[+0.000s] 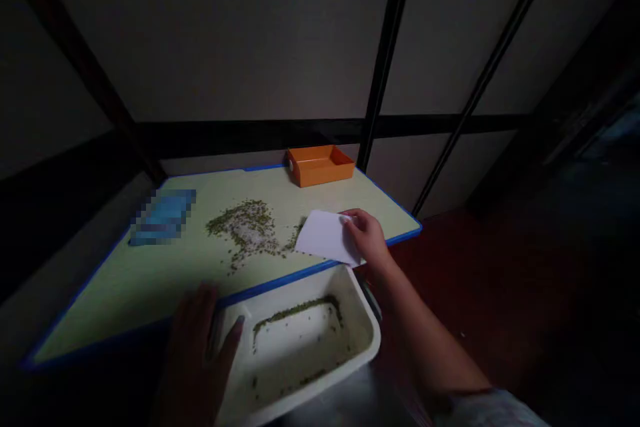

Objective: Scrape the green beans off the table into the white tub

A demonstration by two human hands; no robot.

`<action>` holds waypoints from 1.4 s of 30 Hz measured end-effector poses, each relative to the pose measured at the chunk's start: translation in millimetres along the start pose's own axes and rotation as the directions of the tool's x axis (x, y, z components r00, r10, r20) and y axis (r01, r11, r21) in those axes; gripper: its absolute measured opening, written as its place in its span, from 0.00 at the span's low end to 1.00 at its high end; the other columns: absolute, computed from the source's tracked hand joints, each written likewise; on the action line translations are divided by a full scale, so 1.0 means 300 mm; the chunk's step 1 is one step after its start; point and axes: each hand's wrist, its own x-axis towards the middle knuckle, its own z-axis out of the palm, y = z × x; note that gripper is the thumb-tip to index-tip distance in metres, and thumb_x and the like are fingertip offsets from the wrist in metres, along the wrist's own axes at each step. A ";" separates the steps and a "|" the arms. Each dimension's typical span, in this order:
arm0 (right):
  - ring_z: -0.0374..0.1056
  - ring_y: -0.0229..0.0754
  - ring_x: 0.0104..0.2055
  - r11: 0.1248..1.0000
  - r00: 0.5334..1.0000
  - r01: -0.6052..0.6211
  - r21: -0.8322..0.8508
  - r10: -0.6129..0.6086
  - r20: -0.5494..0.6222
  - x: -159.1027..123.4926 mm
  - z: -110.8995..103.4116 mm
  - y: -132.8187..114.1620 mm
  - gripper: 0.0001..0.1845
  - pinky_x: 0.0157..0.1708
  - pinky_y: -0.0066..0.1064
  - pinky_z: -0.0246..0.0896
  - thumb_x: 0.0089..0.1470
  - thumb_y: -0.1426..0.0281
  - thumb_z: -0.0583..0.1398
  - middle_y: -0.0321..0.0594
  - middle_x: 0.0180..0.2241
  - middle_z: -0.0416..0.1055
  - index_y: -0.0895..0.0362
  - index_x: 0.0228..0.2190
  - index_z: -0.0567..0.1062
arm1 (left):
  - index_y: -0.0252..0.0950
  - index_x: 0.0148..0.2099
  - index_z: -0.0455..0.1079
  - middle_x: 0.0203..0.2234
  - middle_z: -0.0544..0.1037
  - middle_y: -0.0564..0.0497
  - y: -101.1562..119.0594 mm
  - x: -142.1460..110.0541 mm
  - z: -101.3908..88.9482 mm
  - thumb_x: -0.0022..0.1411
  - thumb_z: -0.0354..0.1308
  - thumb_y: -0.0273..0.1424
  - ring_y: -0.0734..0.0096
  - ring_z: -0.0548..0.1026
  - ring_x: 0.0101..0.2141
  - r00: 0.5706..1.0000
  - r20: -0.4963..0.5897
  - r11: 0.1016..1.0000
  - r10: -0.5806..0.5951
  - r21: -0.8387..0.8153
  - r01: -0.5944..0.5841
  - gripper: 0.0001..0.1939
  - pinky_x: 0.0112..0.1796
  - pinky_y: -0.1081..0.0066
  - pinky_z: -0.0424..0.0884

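Panelled wall [250,47] with dark strips fills the back of my head view. Below it, pale table [145,287] with blue edging. White tub [367,323] sits at the table's front edge, lower than the tabletop. Orange tray [325,177] is at the back of the table, right of centre; inside looks bare. Blue item [165,217] near the table's left edge is pixelated, can't tell what it is.

Left hand [197,340], dark and blurred: I read it as grasping the tub's left end, thumb inside the rim, fingers outside. Right hand [367,237] pinches a white card [325,237] by its right side, tilted over the front edge near the tub's far corner; can't tell if it touches the tabletop.

Green bits [245,227] lie scattered mid-table, a few right beside the card. More line the tub's floor along its far and near sides.
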 end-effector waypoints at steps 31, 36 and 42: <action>0.66 0.41 0.31 0.976 0.993 -0.099 0.196 0.083 0.085 -0.030 -0.026 -0.015 0.14 0.31 0.30 0.58 0.46 0.59 0.63 0.40 0.30 0.75 0.57 0.32 0.77 | 0.34 0.65 0.56 0.64 0.60 0.39 -0.029 -0.013 0.003 0.65 0.45 0.46 0.54 0.52 0.66 0.993 -0.020 0.992 0.116 0.042 -0.116 0.32 0.64 0.48 0.50; 0.66 0.41 0.31 0.971 0.994 -0.104 0.215 0.099 0.034 -0.028 -0.033 -0.007 0.15 0.30 0.30 0.57 0.46 0.59 0.63 0.40 0.30 0.75 0.57 0.32 0.77 | 0.34 0.65 0.56 0.64 0.60 0.39 -0.020 -0.011 0.000 0.65 0.45 0.47 0.54 0.52 0.66 0.994 -0.025 0.994 0.108 0.029 -0.107 0.33 0.64 0.48 0.50; 0.66 0.40 0.30 0.961 0.990 -0.133 0.244 0.120 0.068 -0.026 -0.049 -0.017 0.16 0.29 0.29 0.57 0.44 0.58 0.65 0.39 0.29 0.75 0.57 0.31 0.77 | 0.39 0.66 0.54 0.65 0.59 0.43 -0.027 -0.018 0.000 0.65 0.45 0.46 0.56 0.51 0.66 0.993 -0.026 0.993 0.113 0.026 -0.113 0.31 0.64 0.49 0.49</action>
